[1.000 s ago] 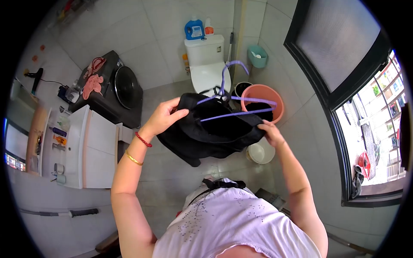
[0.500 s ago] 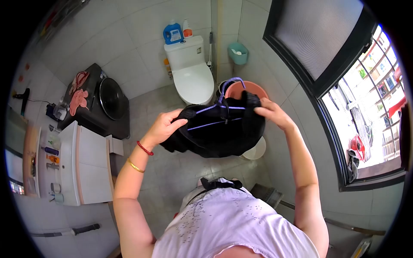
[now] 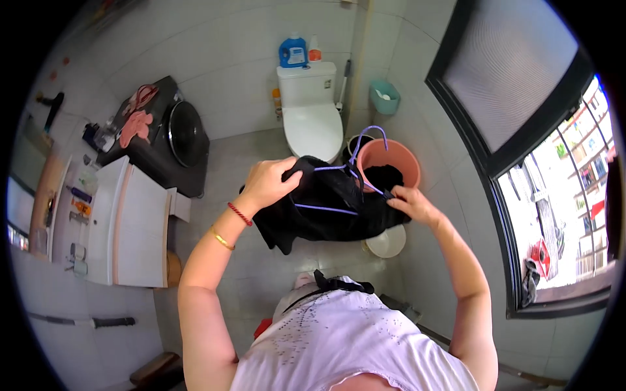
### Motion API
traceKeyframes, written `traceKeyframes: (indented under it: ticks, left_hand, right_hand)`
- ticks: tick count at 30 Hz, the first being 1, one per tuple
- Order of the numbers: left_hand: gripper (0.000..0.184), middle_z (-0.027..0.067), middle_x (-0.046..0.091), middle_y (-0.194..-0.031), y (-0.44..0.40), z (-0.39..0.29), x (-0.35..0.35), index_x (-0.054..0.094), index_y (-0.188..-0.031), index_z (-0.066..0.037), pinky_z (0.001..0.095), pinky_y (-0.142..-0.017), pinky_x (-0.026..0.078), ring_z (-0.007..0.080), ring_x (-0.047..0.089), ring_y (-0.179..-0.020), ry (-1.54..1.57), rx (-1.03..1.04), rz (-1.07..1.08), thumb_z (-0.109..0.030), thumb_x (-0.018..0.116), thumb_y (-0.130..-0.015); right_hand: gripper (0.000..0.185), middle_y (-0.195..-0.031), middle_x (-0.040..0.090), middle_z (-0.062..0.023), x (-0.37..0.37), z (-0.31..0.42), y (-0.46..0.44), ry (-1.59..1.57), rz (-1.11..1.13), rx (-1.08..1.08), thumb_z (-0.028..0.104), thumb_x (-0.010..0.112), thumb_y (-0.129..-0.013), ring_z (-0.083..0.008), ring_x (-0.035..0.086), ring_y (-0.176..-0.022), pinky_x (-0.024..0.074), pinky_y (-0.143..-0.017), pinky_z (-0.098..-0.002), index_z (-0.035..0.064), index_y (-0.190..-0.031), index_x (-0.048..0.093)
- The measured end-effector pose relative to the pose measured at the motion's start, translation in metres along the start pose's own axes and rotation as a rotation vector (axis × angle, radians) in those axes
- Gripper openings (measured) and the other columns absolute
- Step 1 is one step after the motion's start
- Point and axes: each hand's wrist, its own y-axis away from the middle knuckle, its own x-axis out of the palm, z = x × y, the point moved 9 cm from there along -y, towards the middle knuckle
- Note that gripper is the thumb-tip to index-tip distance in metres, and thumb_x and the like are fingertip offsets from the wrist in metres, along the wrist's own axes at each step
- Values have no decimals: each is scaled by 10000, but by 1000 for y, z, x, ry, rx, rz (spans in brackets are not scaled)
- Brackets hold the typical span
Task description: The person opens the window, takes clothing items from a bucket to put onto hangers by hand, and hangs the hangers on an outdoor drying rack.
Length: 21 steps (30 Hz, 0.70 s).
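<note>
A black garment (image 3: 306,225) hangs spread in front of me, its exact kind unclear, with a purple clothes hanger (image 3: 326,209) inside it. The hanger's hook points up and to the right. My left hand (image 3: 270,184) is closed on the garment's upper left edge, by that end of the hanger. At the other side, my right hand (image 3: 415,206) pinches black cloth near the hanger's right end. Behind the hook stands a salmon-pink bucket (image 3: 407,163) with black cloth in it. Folds of the garment hide much of the hanger.
A white toilet (image 3: 313,133) stands ahead, with a blue detergent bottle (image 3: 293,53) on its tank. On the left are a dark washing machine (image 3: 160,130) and a white cabinet (image 3: 137,225). A white basin (image 3: 387,242) sits below the bucket. An open window (image 3: 554,163) is at right.
The hanger's right end has tipped down, and my right hand has lowered with it. The garment hangs lower on the left. The camera view has shifted, showing black cloth in the bucket.
</note>
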Motion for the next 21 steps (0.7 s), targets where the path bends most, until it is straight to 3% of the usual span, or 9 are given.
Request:
traceKeyframes:
  ticks: [2, 4, 9, 10, 13, 14, 16, 18, 21]
  left_hand:
    - [143, 50, 613, -909, 3, -11, -19, 628, -865, -43, 306, -636, 481, 211, 572, -744, -399, 147, -264, -139, 611, -760]
    - [106, 33, 556, -977, 6, -27, -42, 610, -814, -75, 349, -625, 479, 220, 571, -767, -592, 307, -565, -96, 612, -710]
    - [210, 85, 493, -848, -17, 6, -44, 532, -923, -83, 422, -633, 474, 286, 564, -711, -293, -195, -437, -61, 565, -717]
    - [280, 109, 505, -906, -21, 10, -39, 504, -1009, -89, 413, -671, 477, 305, 567, -766, -95, -148, -422, -86, 571, -738]
    - [393, 86, 502, -960, -19, -28, -13, 491, -1162, -87, 290, -583, 453, 131, 526, -600, 227, 9, -129, -132, 611, -791]
    - [437, 91, 515, -1027, -16, -37, -13, 488, -1185, -89, 275, -589, 461, 134, 550, -615, 224, 26, -14, -151, 633, -778]
    - [457, 103, 514, -1107, -19, -38, -32, 490, -1193, -79, 297, -648, 476, 191, 587, -722, -86, 138, -138, -169, 644, -772]
    - [465, 109, 518, -1152, -29, -56, -44, 483, -1204, -56, 370, -879, 406, 299, 503, -1025, -295, 340, -167, -197, 628, -785]
    - [432, 101, 534, -1133, -47, -59, -22, 490, -1193, -80, 372, -885, 394, 304, 498, -1024, -280, 438, -67, -219, 614, -803]
  right_hand:
    - [249, -637, 459, -82, 6, 10, 5, -214, -119, 105, 208, 597, -843, -143, 403, -631, 385, -595, -295, 7, -763, 475]
    - [239, -651, 477, -124, 8, 25, 3, -191, -244, 38, 188, 612, -825, -205, 404, -597, 393, -578, -313, 1, -773, 472]
    - [210, -699, 556, -194, 12, 69, 5, 15, -345, -110, 163, 610, -814, -351, 538, -635, 441, -603, -359, 0, -821, 478]
    - [207, -692, 558, -194, 8, 70, 7, 18, -395, -116, 164, 609, -815, -346, 544, -628, 441, -599, -361, 1, -820, 480]
    - [191, -631, 532, -165, -14, 50, 17, -38, -471, -6, 172, 601, -822, -281, 522, -569, 435, -572, -341, 8, -821, 503]
    - [190, -626, 528, -155, -22, 48, 23, -49, -482, -33, 178, 601, -825, -270, 509, -561, 431, -566, -333, 11, -826, 511]
    - [194, -624, 529, -156, -33, 46, 33, -25, -510, -86, 183, 605, -824, -272, 510, -558, 428, -561, -337, 11, -824, 514]
    - [193, -624, 531, -158, -43, 46, 39, -19, -491, -85, 187, 609, -822, -275, 514, -558, 428, -562, -340, 15, -832, 523]
    - [183, -635, 549, -153, -66, 52, 53, 64, -485, -107, 181, 621, -811, -273, 539, -561, 429, -550, -337, 20, -841, 540]
